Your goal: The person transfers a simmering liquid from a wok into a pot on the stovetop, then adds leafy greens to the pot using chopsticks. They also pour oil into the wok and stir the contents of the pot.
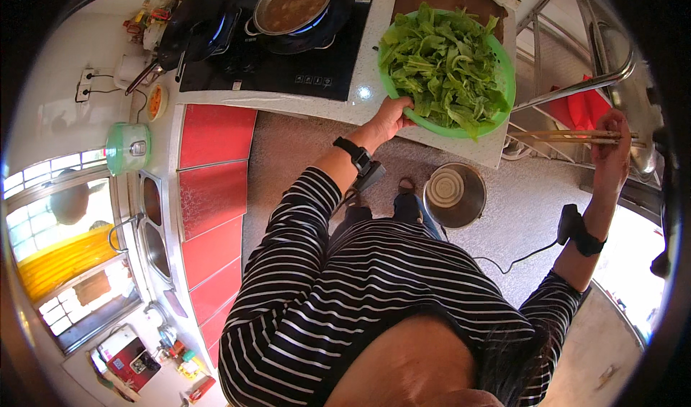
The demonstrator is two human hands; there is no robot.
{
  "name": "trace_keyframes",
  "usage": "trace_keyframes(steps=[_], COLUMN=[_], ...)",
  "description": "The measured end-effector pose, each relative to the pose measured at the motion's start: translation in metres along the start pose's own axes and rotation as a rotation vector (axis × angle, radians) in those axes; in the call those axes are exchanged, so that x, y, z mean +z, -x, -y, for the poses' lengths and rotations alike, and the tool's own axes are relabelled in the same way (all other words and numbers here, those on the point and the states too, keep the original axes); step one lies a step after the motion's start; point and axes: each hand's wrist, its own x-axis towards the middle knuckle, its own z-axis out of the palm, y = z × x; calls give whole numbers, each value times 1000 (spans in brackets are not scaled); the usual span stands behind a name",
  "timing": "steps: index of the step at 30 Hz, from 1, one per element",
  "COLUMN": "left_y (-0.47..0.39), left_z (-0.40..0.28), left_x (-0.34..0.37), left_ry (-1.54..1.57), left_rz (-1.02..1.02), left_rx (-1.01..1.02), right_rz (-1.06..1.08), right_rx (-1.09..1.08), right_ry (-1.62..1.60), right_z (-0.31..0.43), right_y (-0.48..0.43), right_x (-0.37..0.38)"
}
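Observation:
My left hand (390, 119) grips the near rim of a green plastic basket (505, 83) on the counter's right end. Leafy greens (442, 64) are heaped in it above the rim. Out to the right, my right hand (611, 142) is closed around a pair of wooden chopsticks (561, 135), which point left toward the basket's side without touching the greens. A metal pot (296, 5) of brown, simmering broth sits over a blue flame on the black glass gas hob (302, 72).
A black wok (189, 26) rests on the left burner, its handle jutting over the counter. A metal rack (572, 91) with a red bag (587, 107) stands at right. On the floor is a steel bucket (469, 204). A rice cooker (128, 147) and double sink (155, 226) line the left counter.

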Motion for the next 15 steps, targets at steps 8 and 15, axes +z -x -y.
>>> trace_keyframes(steps=[8,15], left_y=[11,102], left_z=[7,-3], left_x=[-8,-92], left_ry=[141,-357], left_rz=[125,371], left_rx=[-77,-86], right_rz=[261,389], right_rx=[-95,-78], right_ry=[200,328], right_z=[-53,-70], right_y=[14,25], right_x=[60,93])
